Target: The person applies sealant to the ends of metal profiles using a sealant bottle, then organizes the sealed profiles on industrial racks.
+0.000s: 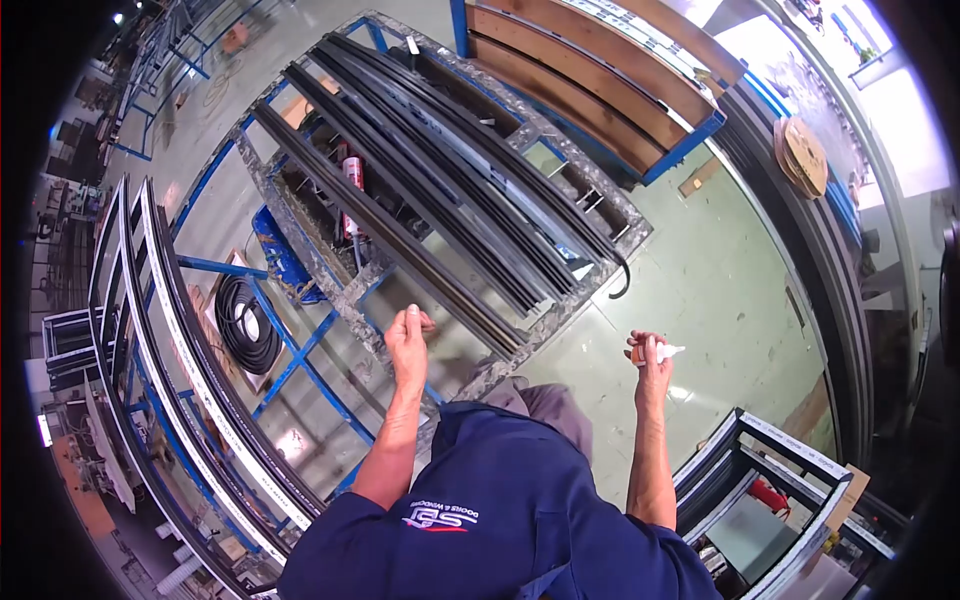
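My right hand (652,372) is wrapped round a small white bottle (641,354) with a pointed nozzle, which points right, away from the bench. My left hand (407,340) is closed, thumb against the curled fingers, and whatever may be in it is hidden. It hovers beside the near end of a long dark profile (400,245) lying on a worn metal-framed bench (628,228). More black profiles (430,165) lie side by side across that bench. A black curved strip (624,280) hangs off its near right corner.
A red-and-white cartridge (352,185) sits within the bench frame. Tall curved-looking frames (165,330) and a coil of black cable (247,325) stand left. Brown boards in a blue rack (580,80) stand behind. A dark frame (800,455) is at lower right.
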`<state>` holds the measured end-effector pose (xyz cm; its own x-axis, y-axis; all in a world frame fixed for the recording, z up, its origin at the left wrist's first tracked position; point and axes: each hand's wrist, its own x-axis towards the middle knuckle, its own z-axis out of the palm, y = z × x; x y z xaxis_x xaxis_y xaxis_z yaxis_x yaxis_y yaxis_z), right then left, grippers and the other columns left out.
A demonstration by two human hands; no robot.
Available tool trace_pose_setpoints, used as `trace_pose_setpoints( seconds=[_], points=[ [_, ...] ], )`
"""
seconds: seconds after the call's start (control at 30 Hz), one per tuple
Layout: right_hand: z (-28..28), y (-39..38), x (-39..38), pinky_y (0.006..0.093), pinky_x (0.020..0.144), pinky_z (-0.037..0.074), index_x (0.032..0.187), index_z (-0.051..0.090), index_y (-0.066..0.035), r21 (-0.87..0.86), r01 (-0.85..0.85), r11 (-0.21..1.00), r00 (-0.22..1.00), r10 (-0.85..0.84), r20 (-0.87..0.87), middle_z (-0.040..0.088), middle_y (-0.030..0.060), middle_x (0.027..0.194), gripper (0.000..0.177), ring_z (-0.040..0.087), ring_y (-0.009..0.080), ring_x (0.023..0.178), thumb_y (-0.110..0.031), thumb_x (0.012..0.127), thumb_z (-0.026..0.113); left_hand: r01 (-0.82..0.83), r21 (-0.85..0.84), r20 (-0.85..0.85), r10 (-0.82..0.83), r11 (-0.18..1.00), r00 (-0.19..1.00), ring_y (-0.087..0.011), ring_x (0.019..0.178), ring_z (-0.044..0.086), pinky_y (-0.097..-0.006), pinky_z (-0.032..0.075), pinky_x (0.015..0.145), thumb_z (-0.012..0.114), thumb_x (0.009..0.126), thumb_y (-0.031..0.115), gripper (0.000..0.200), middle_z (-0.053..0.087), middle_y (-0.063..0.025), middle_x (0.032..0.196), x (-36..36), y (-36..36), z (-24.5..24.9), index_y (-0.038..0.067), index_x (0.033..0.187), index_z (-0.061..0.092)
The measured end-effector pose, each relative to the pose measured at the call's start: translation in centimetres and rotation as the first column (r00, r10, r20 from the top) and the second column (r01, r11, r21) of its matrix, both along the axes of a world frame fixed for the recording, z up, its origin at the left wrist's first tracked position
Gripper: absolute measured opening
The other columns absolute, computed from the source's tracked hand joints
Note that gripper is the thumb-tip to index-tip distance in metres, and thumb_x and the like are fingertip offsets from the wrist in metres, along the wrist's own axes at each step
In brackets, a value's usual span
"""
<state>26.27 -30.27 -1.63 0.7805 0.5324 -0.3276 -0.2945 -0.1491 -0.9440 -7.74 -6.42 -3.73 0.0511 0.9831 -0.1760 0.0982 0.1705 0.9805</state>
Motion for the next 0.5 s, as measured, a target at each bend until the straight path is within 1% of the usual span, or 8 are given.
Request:
trace_pose_setpoints(
  seconds=[0.13, 0.17, 0.2, 0.3, 0.33, 0.4, 0.47, 0.5],
  points=[
    [1.6, 0.6, 3.2, 0.0339, 0.081, 0.056, 0.111, 0.064, -0.001, 0.018, -0.021, 1.000, 1.000, 0.021, -0.001, 0.070, 0.0125, 0.112, 0.032, 0.066, 0.0179, 0.096, -0.032, 0.105, 0.057, 0.106, 0.185, 0.015, -0.110, 0.977, 0.994, -0.0106, 0.081, 0.062, -0.0272, 0.053, 0.078, 0.056, 0.105, 0.016, 0.021, 0.065, -0.0038, 0.091, 6.3, 0.4, 6.0, 0.001, 0.092, 0.064],
    [1.6, 0.8, 4.1, 0.0342, 0.082, 0.055, 0.112, 0.064, -0.001, 0.034, -0.070, 0.997, 0.998, 0.070, 0.001, 0.070, 0.0124, 0.113, 0.032, 0.066, 0.0178, 0.097, -0.032, 0.105, 0.057, 0.158, 0.101, 0.050, -0.164, 0.982, 0.985, -0.0101, 0.083, 0.062, -0.0266, 0.053, 0.079, 0.058, 0.102, 0.009, 0.012, 0.065, -0.0040, 0.098, 8.3, 0.0, 6.7, -0.001, 0.106, 0.064],
    [1.8, 1.2, 5.0, 0.0345, 0.084, 0.055, 0.113, 0.065, -0.001, 0.049, -0.122, 0.991, 0.993, 0.122, 0.001, 0.070, 0.0123, 0.114, 0.033, 0.066, 0.0177, 0.099, -0.031, 0.105, 0.057, 0.248, 0.164, 0.156, -0.273, 0.955, 0.949, -0.0101, 0.086, 0.062, -0.0259, 0.053, 0.080, 0.060, 0.099, 0.007, 0.020, 0.066, -0.0049, 0.103, 10.8, -0.4, 7.3, -0.001, 0.118, 0.062],
    [4.3, 2.5, 7.3, 0.0351, 0.093, 0.051, 0.126, 0.065, -0.001, 0.017, -0.349, 0.937, 0.936, 0.348, 0.055, 0.067, 0.0113, 0.123, 0.044, 0.064, 0.0208, 0.109, -0.038, 0.103, 0.057, 0.648, 0.031, 0.034, -0.649, 0.761, 0.760, -0.0124, 0.094, 0.063, -0.0285, 0.053, 0.085, 0.062, 0.096, 0.005, 0.031, 0.066, -0.0064, 0.110, 18.7, -2.5, 9.1, 0.000, 0.126, 0.061],
    [4.2, 2.9, 8.3, 0.0329, 0.091, 0.049, 0.133, 0.061, -0.001, 0.044, -0.401, 0.915, 0.915, 0.398, 0.074, 0.067, 0.0087, 0.123, 0.048, 0.062, 0.0164, 0.104, -0.039, 0.103, 0.057, 0.746, 0.023, 0.009, -0.746, 0.666, 0.666, -0.0132, 0.096, 0.064, -0.0298, 0.053, 0.087, 0.062, 0.095, 0.004, 0.034, 0.066, -0.0067, 0.112, 21.7, -3.4, 8.8, 0.000, 0.129, 0.060],
    [5.4, 3.1, 11.0, 0.0305, 0.086, 0.049, 0.139, 0.058, -0.002, 0.089, -0.542, 0.836, 0.839, 0.544, -0.007, 0.066, 0.0068, 0.123, 0.050, 0.058, 0.0120, 0.097, -0.037, 0.102, 0.058, 0.839, -0.054, 0.116, -0.831, 0.541, 0.544, -0.0145, 0.099, 0.065, -0.0319, 0.053, 0.090, 0.061, 0.096, 0.006, 0.036, 0.067, -0.0075, 0.115, 27.5, -5.9, 8.6, -0.001, 0.131, 0.059],
    [6.7, 3.4, 14.1, 0.0270, 0.080, 0.047, 0.140, 0.056, -0.002, 0.113, -0.627, 0.771, 0.778, 0.628, 0.026, 0.065, 0.0013, 0.105, 0.047, 0.055, 0.0086, 0.085, -0.029, 0.102, 0.061, 0.900, 0.029, 0.319, -0.857, 0.435, 0.404, -0.0142, 0.100, 0.065, -0.0325, 0.053, 0.090, 0.060, 0.097, 0.007, 0.035, 0.068, -0.0077, 0.112, 32.9, -7.9, 7.5, -0.001, 0.131, 0.059],
    [6.6, 3.2, 16.0, 0.0256, 0.077, 0.047, 0.139, 0.056, -0.002, 0.124, -0.619, 0.775, 0.784, 0.619, 0.045, 0.064, -0.0002, 0.101, 0.046, 0.054, 0.0076, 0.082, -0.028, 0.102, 0.062, 0.921, 0.010, 0.148, -0.911, 0.390, 0.385, -0.0153, 0.100, 0.067, -0.0327, 0.053, 0.090, 0.059, 0.098, 0.006, 0.029, 0.069, -0.0077, 0.105, 35.3, -8.5, 9.0, -0.003, 0.126, 0.061]
  ],
)
